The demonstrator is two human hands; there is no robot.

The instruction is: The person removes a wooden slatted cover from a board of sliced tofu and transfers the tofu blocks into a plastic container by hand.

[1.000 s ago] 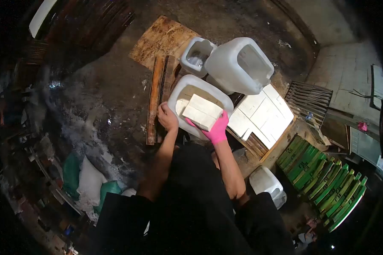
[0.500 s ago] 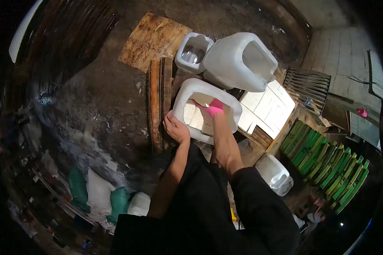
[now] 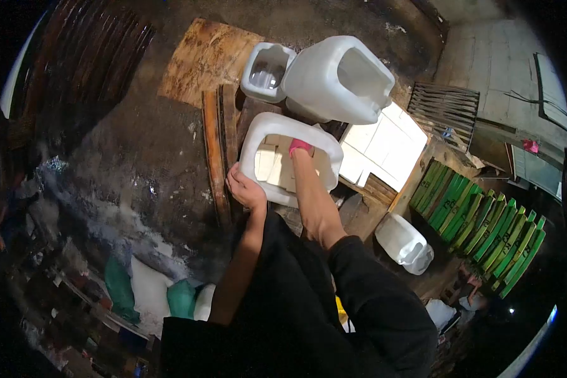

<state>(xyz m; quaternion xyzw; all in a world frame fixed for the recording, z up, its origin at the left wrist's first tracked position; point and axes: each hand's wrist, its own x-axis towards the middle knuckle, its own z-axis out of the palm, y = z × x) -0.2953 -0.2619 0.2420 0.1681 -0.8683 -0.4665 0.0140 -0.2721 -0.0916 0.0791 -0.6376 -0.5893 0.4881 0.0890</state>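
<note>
A white plastic jerrycan with its top cut away (image 3: 252, 133) sits tilted before me. My left hand (image 3: 246, 189) rests on its near left corner, fingers closed against the outside below the rim. My right forearm reaches through the wide opening. At its end my right hand (image 3: 301, 146) is mostly hidden inside. Bright pink shows there, as a glove or cloth; I cannot tell which. Pale yellowish surfaces crossed by lines show inside the jerrycan. Close behind it stand a larger cut jerrycan (image 3: 318, 79) and a smaller cut container (image 3: 252, 79).
Wooden planks (image 3: 213, 151) lie left of the jerrycan, beside a plywood sheet (image 3: 201, 60). To the right are a panel of white rectangles (image 3: 384, 148), another white jerrycan (image 3: 397, 236) and a row of green slats (image 3: 460, 211). Sacks (image 3: 150, 286) lie at lower left on wet ground.
The view has shifted, so most things appear farther left. My right hand has moved farther into the jerrycan, and less pink shows. My left hand keeps its place on the corner.
</note>
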